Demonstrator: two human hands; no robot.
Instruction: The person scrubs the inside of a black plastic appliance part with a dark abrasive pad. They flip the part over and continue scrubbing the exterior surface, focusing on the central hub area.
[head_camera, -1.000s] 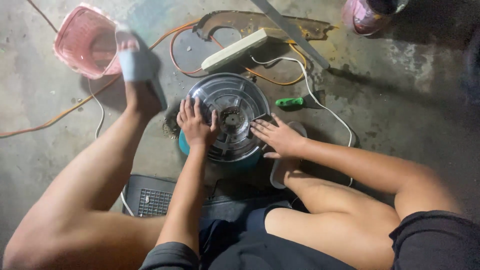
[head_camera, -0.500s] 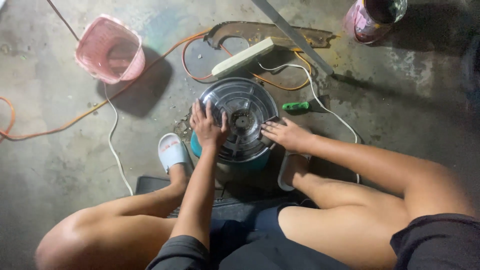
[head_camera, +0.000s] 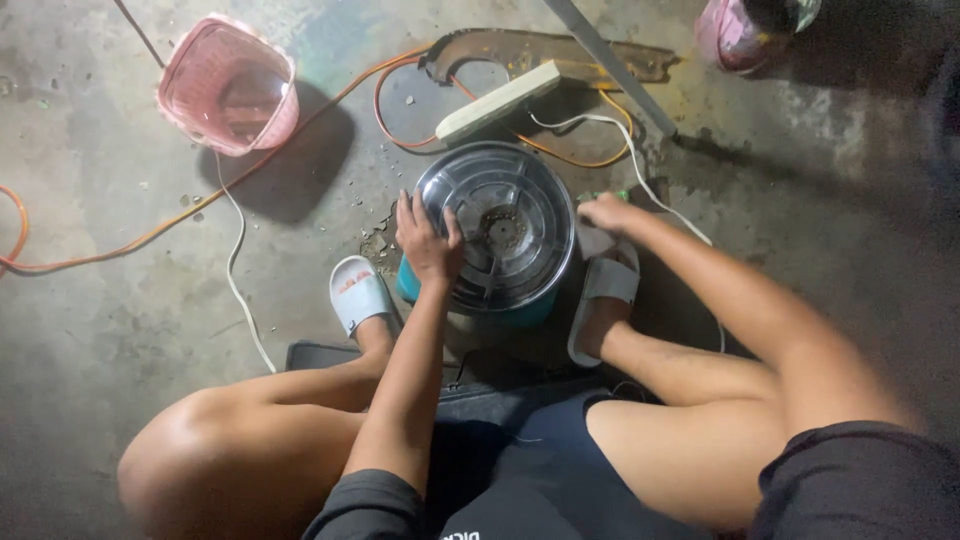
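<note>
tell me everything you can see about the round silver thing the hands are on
The round metal cover is a shiny silver disc with raised concentric rings and a dark, rusty hub at its centre. It lies flat on a teal base, on the concrete floor between the person's feet. The left hand rests on its left rim; the right hand is at its right edge.

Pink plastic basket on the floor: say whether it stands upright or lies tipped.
Tipped. The pink plastic basket leans, its open mouth turned partly sideways, with its inside showing.
</note>
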